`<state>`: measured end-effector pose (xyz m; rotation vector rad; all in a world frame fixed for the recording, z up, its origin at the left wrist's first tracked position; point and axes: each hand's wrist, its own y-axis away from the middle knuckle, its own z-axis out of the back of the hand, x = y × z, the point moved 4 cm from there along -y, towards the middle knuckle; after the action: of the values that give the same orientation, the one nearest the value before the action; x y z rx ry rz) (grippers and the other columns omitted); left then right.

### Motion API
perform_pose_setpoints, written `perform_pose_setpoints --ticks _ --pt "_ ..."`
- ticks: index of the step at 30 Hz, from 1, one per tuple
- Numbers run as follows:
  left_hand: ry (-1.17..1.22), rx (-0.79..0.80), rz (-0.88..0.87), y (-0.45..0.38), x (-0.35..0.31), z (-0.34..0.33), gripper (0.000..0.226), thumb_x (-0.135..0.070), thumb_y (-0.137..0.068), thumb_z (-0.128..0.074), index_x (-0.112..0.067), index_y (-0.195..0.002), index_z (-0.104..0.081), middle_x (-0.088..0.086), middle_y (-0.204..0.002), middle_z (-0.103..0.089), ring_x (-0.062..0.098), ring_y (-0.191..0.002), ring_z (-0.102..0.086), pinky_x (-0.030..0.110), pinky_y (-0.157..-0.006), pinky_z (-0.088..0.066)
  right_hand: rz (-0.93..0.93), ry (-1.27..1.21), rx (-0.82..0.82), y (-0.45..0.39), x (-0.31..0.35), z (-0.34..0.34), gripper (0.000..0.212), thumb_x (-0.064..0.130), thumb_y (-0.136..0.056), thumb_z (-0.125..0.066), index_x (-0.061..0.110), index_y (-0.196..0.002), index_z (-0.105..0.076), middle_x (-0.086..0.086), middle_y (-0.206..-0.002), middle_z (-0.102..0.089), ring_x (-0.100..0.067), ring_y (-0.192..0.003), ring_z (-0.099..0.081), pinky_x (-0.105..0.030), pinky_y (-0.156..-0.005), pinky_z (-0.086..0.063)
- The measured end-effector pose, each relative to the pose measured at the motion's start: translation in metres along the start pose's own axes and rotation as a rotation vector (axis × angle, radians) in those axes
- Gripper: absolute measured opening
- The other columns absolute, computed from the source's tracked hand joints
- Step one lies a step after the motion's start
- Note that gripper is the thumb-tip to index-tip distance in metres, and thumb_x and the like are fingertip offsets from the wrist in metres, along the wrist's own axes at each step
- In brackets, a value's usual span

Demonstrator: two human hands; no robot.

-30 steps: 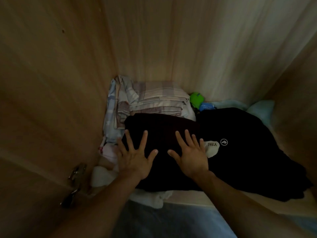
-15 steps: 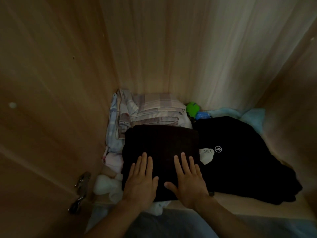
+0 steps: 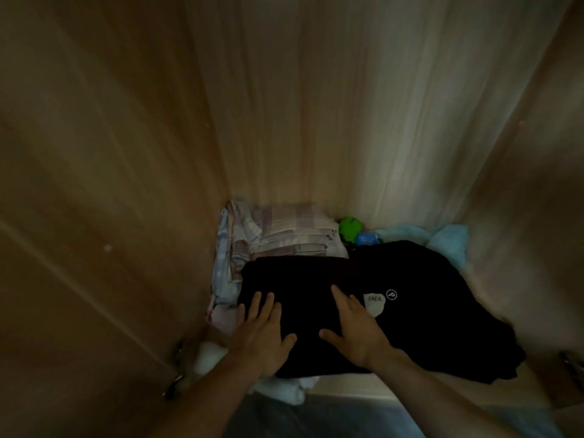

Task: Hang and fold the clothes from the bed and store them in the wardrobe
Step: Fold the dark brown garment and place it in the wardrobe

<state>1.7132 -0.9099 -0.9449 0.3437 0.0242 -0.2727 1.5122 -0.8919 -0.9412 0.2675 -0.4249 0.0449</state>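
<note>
A folded black garment [image 3: 300, 279] lies on the floor of the wooden wardrobe [image 3: 284, 105], on top of lighter folded clothes. My left hand [image 3: 262, 333] lies flat on its left half with the fingers straight and close together. My right hand [image 3: 354, 330] presses flat on its right half, fingers pointing up and left. Right beside it lies another black garment [image 3: 436, 311] with a white "PAKA" label [image 3: 376, 303].
A folded checked cloth pile [image 3: 284, 232] sits behind the black garment in the back left corner. A green object [image 3: 349, 226] and light blue fabric [image 3: 448, 241] lie at the back right. A metal hinge [image 3: 175, 371] is on the left wall, white cloth [image 3: 284, 390] at the shelf's front edge.
Both hands slid back toward me over the black garment, the left fingers closing together. The view tilted up, so the clothes sit lower in frame.
</note>
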Motion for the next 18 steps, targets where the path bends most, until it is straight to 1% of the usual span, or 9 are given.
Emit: perform_pose_setpoints --ticks 2,5,7,10,12,14,16,18 --pt "0.067 -0.050 0.003 0.029 -0.001 0.039 0.077 -0.062 -0.097 -0.030 -0.020 -0.159 -0.009 0.000 -0.167 0.006 0.022 -0.152 0.013 0.049 -0.122 0.001 0.014 0.006 -0.051 0.022 0.019 0.035 0.086 0.052 -0.094 -0.055 0.019 -0.158 -0.007 -0.004 -0.165 -0.015 -0.028 -0.151 -0.011 -0.039 -0.122 -0.019" --pt "0.116 -0.079 0.011 0.071 -0.002 0.111 0.074 -0.062 -0.097 -0.032 -0.025 -0.158 -0.013 -0.001 -0.167 -0.001 0.020 -0.153 0.004 0.047 -0.123 -0.008 0.006 0.046 -0.043 0.057 0.055 0.089 0.075 0.051 -0.096 -0.051 0.022 -0.156 -0.018 -0.004 -0.165 -0.014 -0.027 -0.152 -0.010 -0.044 -0.121 -0.020" --pt "0.145 -0.086 0.009 0.102 -0.005 0.159 0.074 -0.063 -0.097 -0.034 -0.028 -0.158 -0.011 -0.002 -0.167 -0.009 0.021 -0.153 0.000 0.046 -0.123 -0.013 -0.007 0.084 -0.006 0.080 0.082 0.130 0.073 0.052 -0.096 -0.050 0.027 -0.156 -0.017 -0.003 -0.165 -0.010 -0.028 -0.152 -0.008 -0.051 -0.119 -0.021" --pt "0.164 -0.093 -0.021 0.150 -0.012 0.224 0.075 -0.064 -0.096 -0.035 -0.034 -0.158 -0.005 -0.004 -0.164 -0.022 0.023 -0.153 -0.005 0.040 -0.121 -0.014 -0.009 0.157 0.067 0.116 0.123 0.189 0.079 0.052 -0.094 -0.050 0.029 -0.156 -0.007 -0.006 -0.165 -0.005 -0.033 -0.151 -0.006 -0.060 -0.116 -0.021" --pt "0.167 -0.083 -0.035 0.181 -0.017 0.266 0.073 -0.064 -0.096 -0.034 -0.036 -0.157 -0.005 -0.004 -0.164 -0.023 0.022 -0.152 -0.010 0.039 -0.121 -0.015 -0.003 0.166 0.095 0.140 0.148 0.229 0.081 0.051 -0.094 -0.051 0.029 -0.157 -0.004 -0.007 -0.165 -0.004 -0.033 -0.151 -0.008 -0.058 -0.116 -0.023" --pt "0.176 -0.081 -0.037 0.211 -0.021 0.306 0.072 -0.065 -0.096 -0.033 -0.036 -0.157 -0.010 -0.004 -0.163 -0.025 0.021 -0.150 -0.017 0.041 -0.121 -0.017 0.022 0.118 0.115 0.163 0.173 0.268 0.079 0.049 -0.095 -0.052 0.029 -0.157 -0.008 -0.006 -0.165 -0.010 -0.030 -0.150 -0.014 -0.053 -0.116 -0.027" --pt "0.224 -0.099 -0.020 0.239 -0.022 0.346 0.069 -0.063 -0.096 -0.037 -0.034 -0.157 -0.019 -0.002 -0.160 -0.032 0.020 -0.146 -0.028 0.041 -0.118 -0.023 0.052 0.086 0.126 0.187 0.199 0.306 0.074 0.048 -0.095 -0.052 0.028 -0.156 -0.015 -0.006 -0.163 -0.017 -0.029 -0.148 -0.019 -0.050 -0.116 -0.029" --pt "0.274 -0.098 -0.003 0.266 -0.025 0.379 0.065 -0.060 -0.097 -0.039 -0.031 -0.154 -0.029 -0.001 -0.152 -0.044 0.020 -0.140 -0.037 0.039 -0.116 -0.028 0.069 0.101 0.139 0.214 0.219 0.341 0.070 0.048 -0.096 -0.051 0.027 -0.155 -0.021 -0.006 -0.162 -0.020 -0.030 -0.147 -0.020 -0.050 -0.115 -0.029"
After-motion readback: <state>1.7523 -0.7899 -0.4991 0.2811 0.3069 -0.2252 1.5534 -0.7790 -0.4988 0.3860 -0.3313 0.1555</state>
